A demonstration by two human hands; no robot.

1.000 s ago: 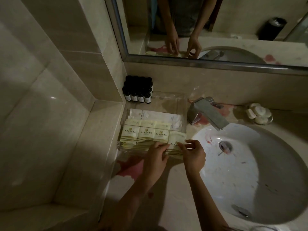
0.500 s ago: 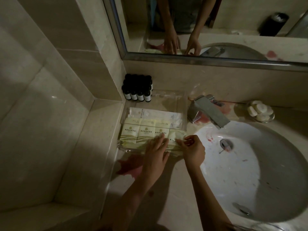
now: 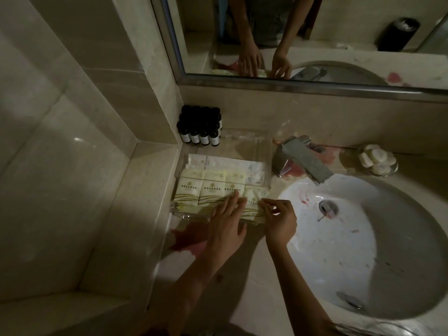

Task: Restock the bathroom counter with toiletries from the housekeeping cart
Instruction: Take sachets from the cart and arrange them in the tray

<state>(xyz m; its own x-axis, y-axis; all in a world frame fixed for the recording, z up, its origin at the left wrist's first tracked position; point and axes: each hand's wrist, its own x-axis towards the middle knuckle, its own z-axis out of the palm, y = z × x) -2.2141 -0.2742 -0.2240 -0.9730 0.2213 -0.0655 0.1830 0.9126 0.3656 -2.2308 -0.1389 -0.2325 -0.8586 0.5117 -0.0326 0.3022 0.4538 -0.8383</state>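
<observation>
The packets [image 3: 212,190] are pale cream-yellow, each with a small gold emblem, a line of dark lettering and olive-gold wavy stripes. The sachets [image 3: 232,163] are white with faint print. The bottles [image 3: 200,128] are black with white labels. The tray [image 3: 254,132] is clear. The worktop [image 3: 249,275] is beige stone with pink-red blotches. The basin [image 3: 339,251] is white, flecked red. The tap [image 3: 308,163] is silver-grey and the soaps [image 3: 375,157] are white.

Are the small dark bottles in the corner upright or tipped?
Upright: the dark bottles stand caps up, labels facing forward, in a tight cluster.
</observation>
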